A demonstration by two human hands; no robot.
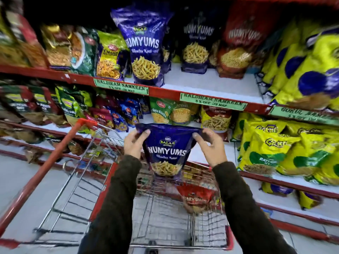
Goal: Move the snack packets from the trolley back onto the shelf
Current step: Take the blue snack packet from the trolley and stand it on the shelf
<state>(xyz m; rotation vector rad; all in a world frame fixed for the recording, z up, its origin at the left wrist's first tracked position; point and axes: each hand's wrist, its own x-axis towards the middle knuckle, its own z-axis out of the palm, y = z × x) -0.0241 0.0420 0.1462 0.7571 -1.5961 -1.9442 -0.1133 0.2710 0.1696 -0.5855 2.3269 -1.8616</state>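
Note:
I hold a blue Numyums packet (167, 151) upright above the trolley (165, 220). My left hand (134, 143) pinches its top left corner and my right hand (211, 146) pinches its top right corner. A red Numyums packet (197, 197) lies inside the trolley basket below. On the upper shelf (211, 83) one blue Numyums packet (145, 46) stands at the front, another blue packet (197, 43) and a red packet (238, 44) stand further back, with bare white shelf between and in front of them.
Red-edged shelves run across the view, packed with other snack packets. Yellow packets (308, 70) crowd the right side on both levels. Green price labels (121, 86) hang on the shelf edge. The trolley's red handle (55, 153) angles up at left over grey floor.

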